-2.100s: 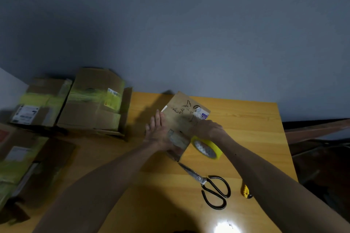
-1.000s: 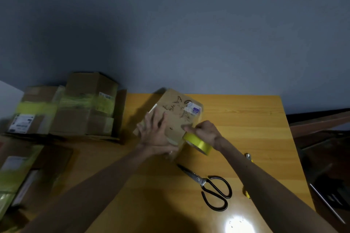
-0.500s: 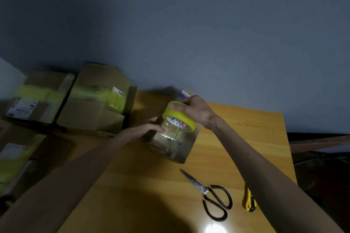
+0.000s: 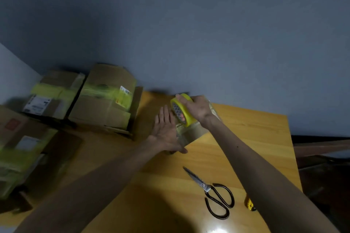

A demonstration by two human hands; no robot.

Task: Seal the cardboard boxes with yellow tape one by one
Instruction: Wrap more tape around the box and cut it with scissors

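A small cardboard box (image 4: 195, 133) stands on the wooden table (image 4: 246, 138), mostly hidden by both hands. My left hand (image 4: 165, 130) lies flat against the box's left side, fingers straight and pointing away from me. My right hand (image 4: 197, 108) grips the yellow tape roll (image 4: 182, 109) and holds it over the top of the box. A shiny strip of tape runs from the roll down the box's near face.
Black-handled scissors (image 4: 214, 193) and a small yellow cutter (image 4: 250, 203) lie on the table near me at the right. Several cardboard boxes with yellow tape (image 4: 106, 100) are stacked at the left. A grey-blue wall rises behind the table.
My right hand carried the roll from the box's near side up over its top. My left hand shifted from holding the box's edge to lying flat on its left side.
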